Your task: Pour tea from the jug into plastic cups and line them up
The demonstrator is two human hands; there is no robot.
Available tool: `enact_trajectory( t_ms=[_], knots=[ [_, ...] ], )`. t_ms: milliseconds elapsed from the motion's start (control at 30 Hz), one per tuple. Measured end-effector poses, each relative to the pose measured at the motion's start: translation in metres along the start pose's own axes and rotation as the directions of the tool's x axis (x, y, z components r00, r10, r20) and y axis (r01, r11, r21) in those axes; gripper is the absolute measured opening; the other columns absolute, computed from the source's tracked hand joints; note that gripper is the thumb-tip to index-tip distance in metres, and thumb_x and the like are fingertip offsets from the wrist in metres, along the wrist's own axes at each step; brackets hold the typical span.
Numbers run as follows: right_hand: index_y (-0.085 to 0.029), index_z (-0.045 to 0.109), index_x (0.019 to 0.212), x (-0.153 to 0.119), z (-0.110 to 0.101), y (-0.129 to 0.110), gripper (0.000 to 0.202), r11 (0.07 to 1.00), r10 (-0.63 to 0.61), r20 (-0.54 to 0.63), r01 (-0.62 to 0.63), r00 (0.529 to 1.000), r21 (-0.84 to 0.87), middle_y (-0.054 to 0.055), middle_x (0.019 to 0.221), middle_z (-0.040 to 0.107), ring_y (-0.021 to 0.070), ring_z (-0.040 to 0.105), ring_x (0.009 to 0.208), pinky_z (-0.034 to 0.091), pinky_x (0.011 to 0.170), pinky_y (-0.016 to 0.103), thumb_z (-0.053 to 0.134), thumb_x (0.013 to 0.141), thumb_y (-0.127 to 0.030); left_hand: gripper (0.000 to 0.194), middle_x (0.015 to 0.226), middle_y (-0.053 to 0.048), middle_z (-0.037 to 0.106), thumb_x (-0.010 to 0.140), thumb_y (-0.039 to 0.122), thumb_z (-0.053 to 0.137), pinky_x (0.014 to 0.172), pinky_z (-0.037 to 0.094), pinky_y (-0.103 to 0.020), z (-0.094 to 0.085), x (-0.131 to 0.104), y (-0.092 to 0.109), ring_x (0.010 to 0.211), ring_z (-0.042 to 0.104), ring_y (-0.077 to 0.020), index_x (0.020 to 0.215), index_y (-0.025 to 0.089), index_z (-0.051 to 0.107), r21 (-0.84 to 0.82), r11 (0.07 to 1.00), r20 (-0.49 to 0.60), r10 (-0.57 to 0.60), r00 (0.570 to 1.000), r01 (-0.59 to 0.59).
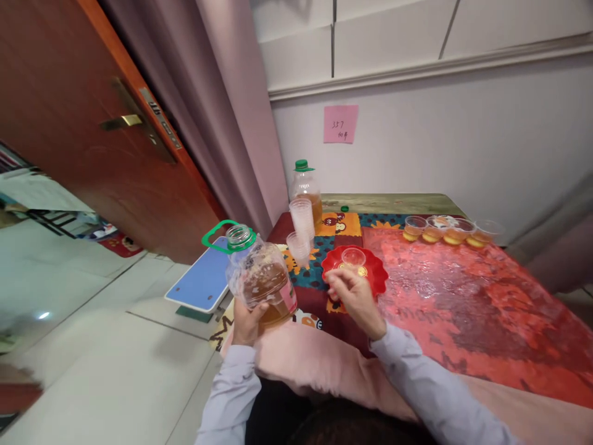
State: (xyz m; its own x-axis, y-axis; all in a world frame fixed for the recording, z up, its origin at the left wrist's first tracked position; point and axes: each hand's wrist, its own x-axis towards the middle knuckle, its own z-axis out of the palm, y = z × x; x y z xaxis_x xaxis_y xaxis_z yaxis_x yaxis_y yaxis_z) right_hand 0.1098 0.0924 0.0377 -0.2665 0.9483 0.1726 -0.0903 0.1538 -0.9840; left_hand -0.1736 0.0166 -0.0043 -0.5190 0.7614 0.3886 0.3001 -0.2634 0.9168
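My left hand (250,318) is wrapped round the lower side of a big clear plastic jug (266,284) of amber liquid. The jug has a green handle ring and no cap on its mouth, and it stands tilted at the table's near left edge. Over a red scalloped plate (380,285) hovers my right hand (354,300), its fingers curled together; what they hold, if anything, is hidden. A clear plastic cup (353,255) sits in the plate, just beyond these fingers. Left of the plate lean nested clear cups (302,219), with more cups (298,248) in front of them.
A second jug (308,188) with a green cap stands at the back by the wall. Near it lies a loose green cap (344,209). Several cups with yellow liquid (453,236) line the table's far right. A blue board (199,278) is beside the table, left.
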Motion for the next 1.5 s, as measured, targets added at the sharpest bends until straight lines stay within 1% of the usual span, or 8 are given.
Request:
enact_trajectory(
  t_ms=[167, 300, 433, 633, 867, 1033, 1267, 1500],
  knots=[
    [-0.025, 0.063, 0.137, -0.004, 0.059, 0.026, 0.067, 0.992, 0.054, 0.178, -0.073, 0.983, 0.101, 0.015, 0.138, 0.069, 0.0300, 0.073, 0.112, 0.064, 0.092, 0.046, 0.081, 0.084, -0.062, 0.111, 0.138, -0.020, 0.069, 0.057, 0.065, 0.094, 0.115, 0.052, -0.054, 0.008, 0.002, 0.023, 0.133, 0.066, -0.0404, 0.148, 0.017, 0.052, -0.020, 1.000, 0.017, -0.023, 1.000, 0.023],
    [-0.029, 0.053, 0.151, 0.000, 0.061, 0.036, 0.076, 0.976, 0.005, 0.316, -0.074, 0.949, 0.206, 0.014, 0.144, 0.066, 0.0330, 0.069, 0.124, 0.064, 0.096, 0.049, 0.078, 0.087, -0.062, 0.109, 0.139, -0.019, 0.068, 0.054, 0.057, 0.097, 0.110, 0.056, -0.051, 0.017, 0.005, 0.045, 0.129, 0.069, -0.0382, 0.145, 0.019, 0.051, 0.017, 0.999, 0.115, -0.039, 0.993, 0.037],
    [-0.033, 0.041, 0.161, -0.002, 0.051, 0.038, 0.086, 0.950, -0.023, 0.328, -0.082, 0.944, 0.302, 0.013, 0.154, 0.060, 0.0334, 0.067, 0.130, 0.063, 0.099, 0.049, 0.079, 0.089, -0.059, 0.101, 0.132, -0.016, 0.071, 0.054, 0.051, 0.098, 0.106, 0.058, -0.050, 0.027, 0.013, 0.066, 0.122, 0.072, -0.0357, 0.138, 0.019, 0.053, 0.082, 0.996, 0.218, -0.051, 0.975, 0.034],
    [-0.035, 0.046, 0.152, -0.008, 0.049, 0.035, 0.079, 0.903, -0.048, 0.302, -0.088, 0.952, 0.420, 0.010, 0.145, 0.067, 0.0336, 0.068, 0.131, 0.060, 0.106, 0.053, 0.083, 0.086, -0.055, 0.092, 0.123, -0.012, 0.074, 0.056, 0.050, 0.097, 0.103, 0.059, -0.049, 0.045, 0.022, 0.089, 0.114, 0.073, -0.0343, 0.134, 0.018, 0.060, 0.201, 0.977, 0.240, 0.025, 0.970, -0.075],
    [-0.034, 0.056, 0.135, -0.014, 0.054, 0.028, 0.068, 0.877, 0.001, 0.254, -0.123, 0.967, 0.465, 0.008, 0.139, 0.070, 0.0338, 0.065, 0.135, 0.054, 0.114, 0.055, 0.080, 0.083, -0.069, 0.083, 0.117, -0.011, 0.076, 0.060, 0.057, 0.096, 0.096, 0.061, -0.047, 0.055, 0.025, 0.119, 0.105, 0.075, -0.0320, 0.128, 0.020, 0.067, 0.392, 0.898, 0.342, 0.061, 0.938, -0.201],
    [-0.032, 0.053, 0.140, -0.019, 0.053, 0.031, 0.072, 0.826, 0.083, 0.330, -0.251, 0.940, 0.506, 0.011, 0.143, 0.067, 0.0350, 0.068, 0.128, 0.063, 0.097, 0.052, 0.077, 0.085, -0.070, 0.088, 0.121, -0.013, 0.078, 0.056, 0.062, 0.096, 0.093, 0.061, -0.047, 0.050, 0.028, 0.126, 0.108, 0.075, -0.0359, 0.129, 0.020, 0.067, 0.534, 0.796, 0.377, 0.076, 0.923, -0.284],
    [-0.028, 0.050, 0.143, -0.024, 0.059, 0.034, 0.078, 0.752, 0.114, 0.428, -0.359, 0.896, 0.552, 0.014, 0.147, 0.063, 0.0338, 0.070, 0.124, 0.063, 0.097, 0.054, 0.080, 0.084, -0.069, 0.082, 0.131, -0.011, 0.076, 0.065, 0.059, 0.090, 0.100, 0.058, -0.047, 0.044, 0.030, 0.145, 0.118, 0.073, -0.0345, 0.133, 0.022, 0.063, 0.686, 0.702, 0.430, -0.175, 0.886, -0.194],
    [-0.027, 0.056, 0.133, -0.029, 0.066, 0.038, 0.071, 0.707, 0.131, 0.488, -0.426, 0.863, 0.564, 0.014, 0.137, 0.069, 0.0309, 0.075, 0.115, 0.062, 0.100, 0.057, 0.079, 0.084, -0.072, 0.083, 0.135, -0.013, 0.075, 0.065, 0.057, 0.088, 0.099, 0.056, -0.047, 0.050, 0.034, 0.156, 0.120, 0.072, -0.0365, 0.135, 0.023, 0.062, 0.784, 0.596, 0.421, -0.303, 0.855, -0.175]
  ],
)
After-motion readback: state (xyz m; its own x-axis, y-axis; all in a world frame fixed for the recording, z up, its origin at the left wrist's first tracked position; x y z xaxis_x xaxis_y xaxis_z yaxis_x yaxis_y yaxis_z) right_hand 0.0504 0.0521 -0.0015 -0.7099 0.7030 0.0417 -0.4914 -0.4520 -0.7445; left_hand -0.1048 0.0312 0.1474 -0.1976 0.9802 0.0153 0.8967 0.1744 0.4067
